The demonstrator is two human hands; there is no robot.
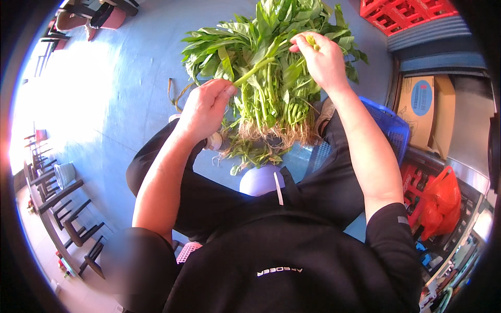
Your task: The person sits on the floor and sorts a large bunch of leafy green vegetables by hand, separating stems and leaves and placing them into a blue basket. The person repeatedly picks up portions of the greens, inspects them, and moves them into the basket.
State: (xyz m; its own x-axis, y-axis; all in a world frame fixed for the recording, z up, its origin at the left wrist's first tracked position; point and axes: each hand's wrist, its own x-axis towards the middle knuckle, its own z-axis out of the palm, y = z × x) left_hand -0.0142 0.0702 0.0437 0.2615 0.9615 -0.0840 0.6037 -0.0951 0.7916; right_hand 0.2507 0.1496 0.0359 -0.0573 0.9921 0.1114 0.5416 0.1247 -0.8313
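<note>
A large pile of leafy green vegetables (270, 94) with pale stems and stringy roots lies on the blue floor between the person's feet. My left hand (209, 105) is closed on the lower end of a green stem (254, 71), which slants up over the pile. My right hand (321, 58) is above the right part of the pile, its fingers curled around short yellow-green pieces of stem (312, 42). Nearer the body, loose leafy scraps (252, 154) lie below the roots.
A blue plastic basket (401, 131) stands right of the right leg. Red crates (407, 15), a cardboard box (417, 113) and a red plastic bag (442, 203) are along the right. Stools (76, 223) and a light blue bucket (64, 176) stand at the left.
</note>
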